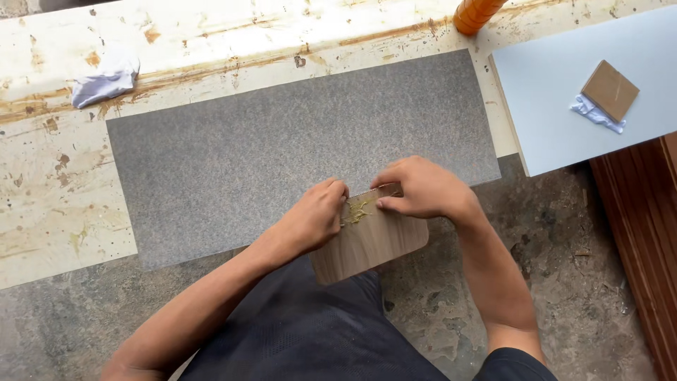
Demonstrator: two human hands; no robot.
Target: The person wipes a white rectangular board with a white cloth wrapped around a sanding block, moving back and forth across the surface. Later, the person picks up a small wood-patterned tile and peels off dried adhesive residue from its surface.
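A small wood-grain board (374, 243) with rounded corners rests tilted against the near edge of a grey speckled sheet (282, 141). My left hand (316, 215) grips the board's upper left edge. My right hand (417, 187) pinches its upper right edge. Between the two hands, yellowish glue strands (358, 210) cling to the board's top. My dark-clothed lap (303, 331) is just below the board.
The grey sheet lies on a stained cream worktop (56, 190). A crumpled white cloth (106, 81) sits at the far left. An orange bottle (474, 14) stands at the top. A white panel (557, 106) at the right carries a small brown square (611, 89) on a white scrap. Concrete floor (564, 282) lies below.
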